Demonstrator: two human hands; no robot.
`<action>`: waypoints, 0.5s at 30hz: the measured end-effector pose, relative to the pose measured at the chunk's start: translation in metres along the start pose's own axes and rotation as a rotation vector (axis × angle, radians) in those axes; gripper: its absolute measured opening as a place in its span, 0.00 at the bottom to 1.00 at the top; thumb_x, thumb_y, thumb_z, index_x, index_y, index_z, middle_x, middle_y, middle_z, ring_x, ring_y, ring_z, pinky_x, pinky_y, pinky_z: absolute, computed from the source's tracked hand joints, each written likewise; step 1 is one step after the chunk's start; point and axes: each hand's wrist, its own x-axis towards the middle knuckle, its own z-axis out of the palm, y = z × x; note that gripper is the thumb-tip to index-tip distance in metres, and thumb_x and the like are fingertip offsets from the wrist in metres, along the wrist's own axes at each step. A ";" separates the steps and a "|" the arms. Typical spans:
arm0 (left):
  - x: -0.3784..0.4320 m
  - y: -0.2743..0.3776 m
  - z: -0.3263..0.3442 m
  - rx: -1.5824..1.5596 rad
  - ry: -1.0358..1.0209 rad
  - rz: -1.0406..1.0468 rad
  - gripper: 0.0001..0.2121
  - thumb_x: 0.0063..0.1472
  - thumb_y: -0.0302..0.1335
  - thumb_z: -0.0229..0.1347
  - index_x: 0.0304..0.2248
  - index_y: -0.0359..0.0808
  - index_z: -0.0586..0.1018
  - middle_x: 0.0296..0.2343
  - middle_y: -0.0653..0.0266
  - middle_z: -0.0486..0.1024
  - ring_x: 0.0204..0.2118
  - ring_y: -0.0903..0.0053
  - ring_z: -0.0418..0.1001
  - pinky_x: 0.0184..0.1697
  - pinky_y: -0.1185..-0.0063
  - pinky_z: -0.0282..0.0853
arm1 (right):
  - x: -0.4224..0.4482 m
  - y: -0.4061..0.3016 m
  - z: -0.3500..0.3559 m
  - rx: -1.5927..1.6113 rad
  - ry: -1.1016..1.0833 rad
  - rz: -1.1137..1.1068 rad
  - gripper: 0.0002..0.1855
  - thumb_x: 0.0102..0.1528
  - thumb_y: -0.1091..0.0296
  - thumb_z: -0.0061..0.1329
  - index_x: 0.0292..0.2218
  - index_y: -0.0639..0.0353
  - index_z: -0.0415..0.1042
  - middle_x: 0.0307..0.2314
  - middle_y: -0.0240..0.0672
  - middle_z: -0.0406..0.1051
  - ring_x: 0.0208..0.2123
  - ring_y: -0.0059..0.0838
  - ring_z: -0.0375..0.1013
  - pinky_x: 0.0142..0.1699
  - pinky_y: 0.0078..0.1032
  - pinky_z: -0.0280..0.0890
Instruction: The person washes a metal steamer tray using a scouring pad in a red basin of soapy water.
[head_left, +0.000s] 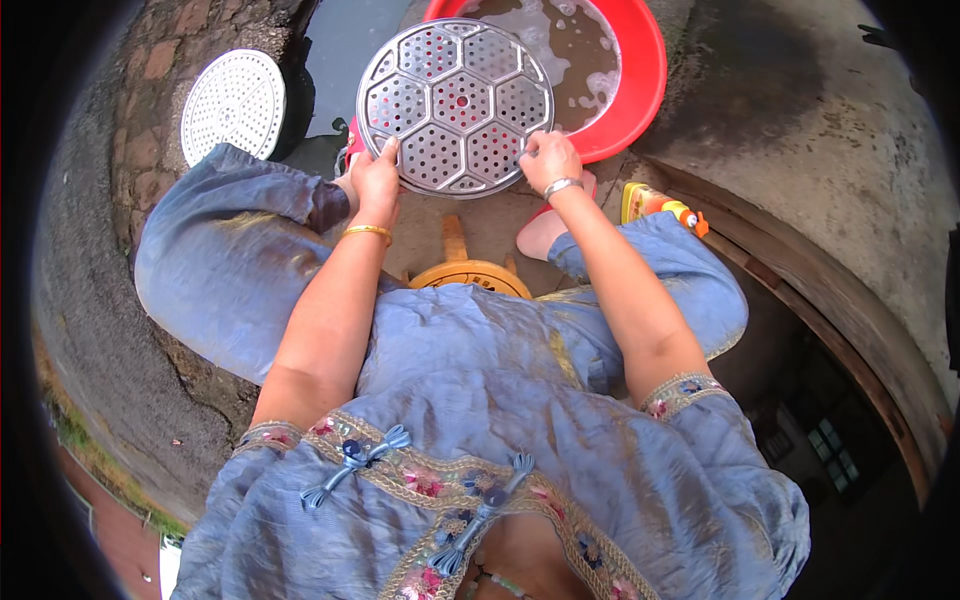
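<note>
A round perforated metal steamer rack (455, 109) with raised hexagon ridges is held up in front of me, partly over a red plastic basin (646, 75) of cloudy, foamy water. My left hand (377, 180) grips its lower left edge, with the thumb on the face. At the lower right edge, my right hand (551, 160) has curled fingers touching or very near the rim; whether it grips the rack or holds something small is hidden. Another round perforated disc (234, 105), whitish, lies on the brick edging at the left.
A yellow bottle with an orange cap (652, 204) is beside my right foot. An orange-yellow stool (472, 276) shows between my legs. Dark water or a wet surface (341, 60) lies beyond my left foot. A raised ledge (787, 247) curves along the right.
</note>
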 end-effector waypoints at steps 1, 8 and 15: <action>0.002 -0.001 -0.002 -0.003 0.000 -0.001 0.09 0.58 0.30 0.54 0.33 0.32 0.74 0.23 0.64 0.75 0.18 0.78 0.72 0.15 0.80 0.66 | -0.006 0.006 0.005 0.003 0.019 -0.094 0.04 0.42 0.67 0.49 0.24 0.52 0.73 0.29 0.43 0.69 0.36 0.43 0.70 0.41 0.37 0.67; 0.019 -0.012 -0.002 -0.038 -0.100 0.102 0.12 0.60 0.26 0.51 0.42 0.30 0.72 0.32 0.62 0.76 0.29 0.79 0.74 0.30 0.81 0.71 | 0.031 0.043 -0.006 0.003 0.187 -0.003 0.05 0.41 0.66 0.51 0.25 0.53 0.72 0.28 0.41 0.68 0.34 0.43 0.69 0.38 0.36 0.66; 0.011 -0.009 0.001 0.031 -0.075 0.036 0.12 0.60 0.26 0.51 0.42 0.30 0.73 0.33 0.63 0.76 0.29 0.79 0.74 0.30 0.81 0.71 | 0.003 0.034 0.008 0.068 0.300 -0.269 0.06 0.41 0.68 0.52 0.26 0.52 0.72 0.28 0.37 0.67 0.35 0.40 0.68 0.39 0.36 0.66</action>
